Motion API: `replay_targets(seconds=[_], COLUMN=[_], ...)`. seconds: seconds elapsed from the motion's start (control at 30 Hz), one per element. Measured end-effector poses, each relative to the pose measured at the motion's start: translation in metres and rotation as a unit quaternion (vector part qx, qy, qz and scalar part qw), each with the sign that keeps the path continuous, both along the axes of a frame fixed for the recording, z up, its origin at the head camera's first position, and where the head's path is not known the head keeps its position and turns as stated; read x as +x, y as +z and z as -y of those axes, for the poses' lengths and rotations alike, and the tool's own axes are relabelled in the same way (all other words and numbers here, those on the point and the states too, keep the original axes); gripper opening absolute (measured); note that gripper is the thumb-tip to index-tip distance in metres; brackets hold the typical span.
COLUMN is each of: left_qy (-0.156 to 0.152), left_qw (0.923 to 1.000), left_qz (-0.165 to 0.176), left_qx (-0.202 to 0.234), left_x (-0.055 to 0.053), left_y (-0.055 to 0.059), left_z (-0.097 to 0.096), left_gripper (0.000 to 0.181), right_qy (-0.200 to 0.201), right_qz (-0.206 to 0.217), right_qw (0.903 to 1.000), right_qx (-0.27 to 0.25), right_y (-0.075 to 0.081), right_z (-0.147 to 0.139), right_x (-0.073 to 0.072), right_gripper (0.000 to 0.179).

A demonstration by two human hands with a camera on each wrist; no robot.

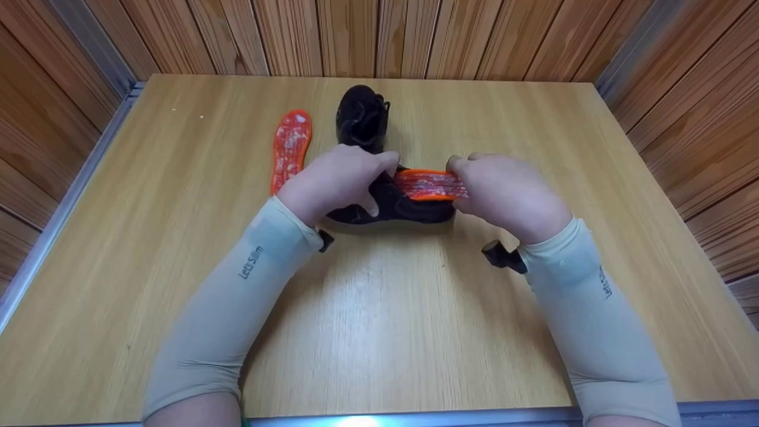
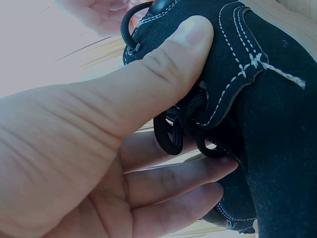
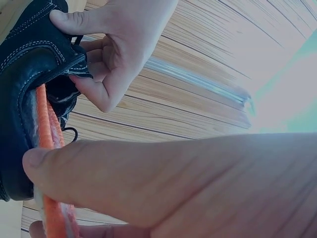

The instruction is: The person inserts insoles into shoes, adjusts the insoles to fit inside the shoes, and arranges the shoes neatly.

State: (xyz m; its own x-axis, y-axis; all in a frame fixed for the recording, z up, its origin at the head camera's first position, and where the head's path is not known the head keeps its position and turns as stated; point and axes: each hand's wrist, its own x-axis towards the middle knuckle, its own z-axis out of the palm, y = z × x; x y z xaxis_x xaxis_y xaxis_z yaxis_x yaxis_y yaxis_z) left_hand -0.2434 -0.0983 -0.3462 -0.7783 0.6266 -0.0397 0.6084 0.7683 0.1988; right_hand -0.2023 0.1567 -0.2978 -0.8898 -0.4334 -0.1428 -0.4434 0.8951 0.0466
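A black shoe (image 1: 409,204) with white stitching lies sideways on the table, its opening toward the right. My left hand (image 1: 341,181) grips it across the laced part; in the left wrist view the thumb (image 2: 183,49) presses the near side while the other fingers curl at the laces (image 2: 171,131). An orange-edged insole (image 1: 430,185) with a red and white mottled face lies partly inside the shoe. My right hand (image 1: 507,190) pinches its outer end, with the thumb (image 3: 44,166) against its edge in the right wrist view. The insole's front part is hidden in the shoe.
Another black shoe (image 1: 362,115) stands just behind, toe away. A second orange-edged insole (image 1: 292,145) lies to the left, partly covered by my left hand. Wood-panelled walls (image 1: 350,38) border the wooden table (image 1: 356,332) at the back and sides.
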Motion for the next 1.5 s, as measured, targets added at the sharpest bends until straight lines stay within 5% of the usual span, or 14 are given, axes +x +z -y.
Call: replay_targets(seconds=[1.5], left_qy=[0.011], left_qw=[0.9996], left_qz=[0.024], left_qx=[-0.002], left_x=[0.0001], left_y=[0.0022], left_z=[0.0001], left_gripper=[0.057], right_qy=[-0.013], right_qz=[0.022], right_qw=[0.9995], right_qx=[-0.02], right_y=[0.0008], right_z=[-0.0048], right_x=[-0.0033], right_gripper=[0.061])
